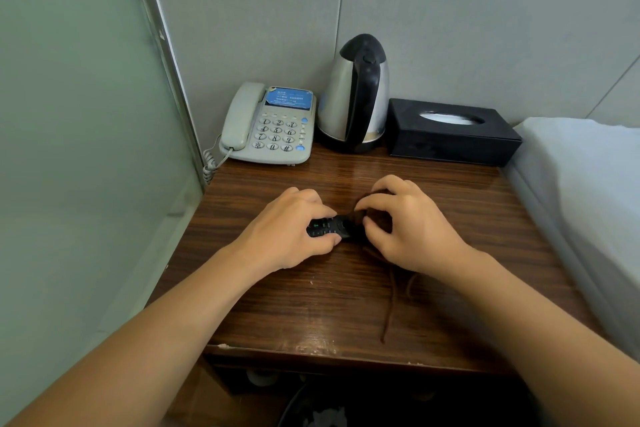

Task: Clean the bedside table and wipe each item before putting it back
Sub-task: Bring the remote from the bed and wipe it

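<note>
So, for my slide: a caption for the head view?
Both hands, left and right, hold a remote and brown cloth over the table.

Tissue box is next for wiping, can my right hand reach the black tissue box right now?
Probably not yet: the right hand is busy with a brown cloth on the black remote; the path to the black tissue box looks open.

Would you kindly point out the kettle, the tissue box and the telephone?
kettle (367, 94): head view, on its black handle.
tissue box (446, 142): head view, on its front wall.
telephone (242, 114): head view, on the handset.
</note>
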